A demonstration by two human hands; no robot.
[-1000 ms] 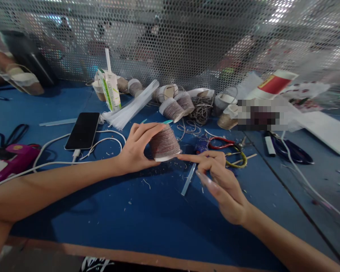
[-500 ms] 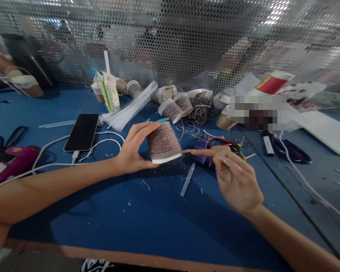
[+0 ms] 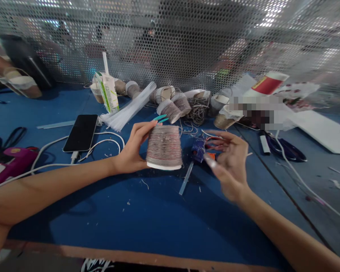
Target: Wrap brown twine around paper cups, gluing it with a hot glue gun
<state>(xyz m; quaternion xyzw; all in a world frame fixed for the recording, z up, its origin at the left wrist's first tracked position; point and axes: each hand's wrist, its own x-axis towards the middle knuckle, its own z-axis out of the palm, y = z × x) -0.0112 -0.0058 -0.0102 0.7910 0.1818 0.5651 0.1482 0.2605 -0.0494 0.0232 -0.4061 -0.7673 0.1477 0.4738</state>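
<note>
A paper cup wrapped in grey and reddish cord (image 3: 164, 145) is upside down above the table, its white rim at the bottom. My left hand (image 3: 134, 149) grips it from the left, with teal nails at its upper end and the thumb low behind it. To the right, my right hand (image 3: 229, 162) is slightly blurred, holding nothing, with fingers and thumb apart. Beside its fingers lies a dark blue glue gun (image 3: 198, 148) with an orange part, partly hidden. A translucent glue stick (image 3: 186, 179) lies at the near end of that gun.
Several cord-wrapped cups (image 3: 170, 110) line the back, near a drink carton (image 3: 109, 92) and a bundle of white strips (image 3: 130, 109). At left are a phone (image 3: 81, 132) on a white cable and a magenta glue gun (image 3: 18, 160). A perforated metal screen (image 3: 170, 45) stands behind.
The cup has turned upright in my left hand, rim level, and sits slightly lower. My right hand has left the cup's rim, moved right, and its fingers have spread.
</note>
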